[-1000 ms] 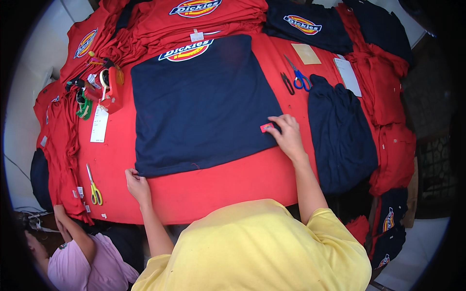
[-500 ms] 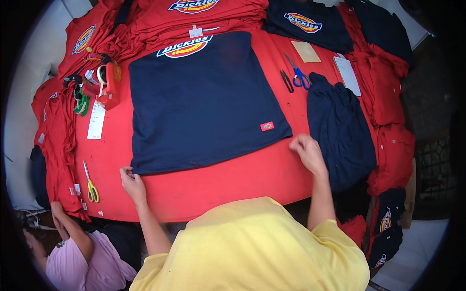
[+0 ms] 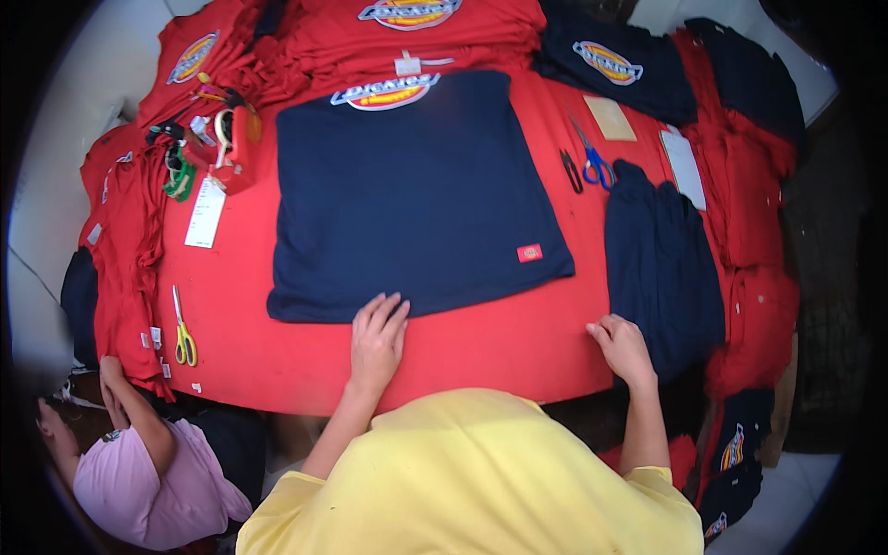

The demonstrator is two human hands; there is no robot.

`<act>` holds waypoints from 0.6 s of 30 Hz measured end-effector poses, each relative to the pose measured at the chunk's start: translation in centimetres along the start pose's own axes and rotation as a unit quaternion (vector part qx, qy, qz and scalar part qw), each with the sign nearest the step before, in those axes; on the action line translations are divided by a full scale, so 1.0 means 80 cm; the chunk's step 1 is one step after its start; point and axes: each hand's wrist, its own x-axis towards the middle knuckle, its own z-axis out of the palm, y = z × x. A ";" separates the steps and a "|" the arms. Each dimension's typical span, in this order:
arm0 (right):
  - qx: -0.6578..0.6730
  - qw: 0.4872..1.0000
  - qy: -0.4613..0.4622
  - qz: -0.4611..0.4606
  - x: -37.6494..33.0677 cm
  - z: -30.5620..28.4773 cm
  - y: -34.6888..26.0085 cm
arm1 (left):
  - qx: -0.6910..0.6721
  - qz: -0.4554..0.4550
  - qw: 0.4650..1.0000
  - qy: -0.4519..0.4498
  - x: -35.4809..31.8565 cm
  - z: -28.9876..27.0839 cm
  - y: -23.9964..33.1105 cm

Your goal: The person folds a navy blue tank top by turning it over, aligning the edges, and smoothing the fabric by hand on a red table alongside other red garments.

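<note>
A navy T-shirt (image 3: 407, 194) lies flat on the red-covered table in front of me, with a printed logo at its far edge and a small red label (image 3: 529, 252) near its lower right corner. My left hand (image 3: 376, 344) rests with fingers outstretched on the shirt's near hem, left of its middle. To the right, my right hand (image 3: 625, 350) is apart from that shirt, over the red cloth beside a bunched navy garment (image 3: 661, 264). Its fingers are curled together; whatever they hold, if anything, is hidden.
Yellow-handled scissors (image 3: 186, 340) lie at left, below a red tape dispenser (image 3: 242, 153) and a paper slip (image 3: 204, 215). Blue-handled scissors (image 3: 598, 166) and dark snips (image 3: 571, 172) lie right. Red shirts (image 3: 324, 51) are piled behind. A person in pink (image 3: 157, 476) sits at lower left.
My left hand has moved right from the shirt's lower left corner to its near hem. My right hand has drawn back from the lower right corner toward me. The view has shifted slightly.
</note>
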 end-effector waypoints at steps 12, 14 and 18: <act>-0.017 0.966 0.253 -0.047 0.149 0.074 -0.028 | -0.208 -0.253 0.898 -0.295 -0.034 -0.111 -0.028; -0.023 0.962 0.268 -0.051 0.150 0.078 -0.024 | -0.198 -0.295 0.895 -0.271 -0.031 -0.140 -0.053; -0.037 0.944 0.315 -0.086 0.152 0.089 -0.021 | -0.047 -0.278 0.953 0.108 0.043 -0.115 -0.107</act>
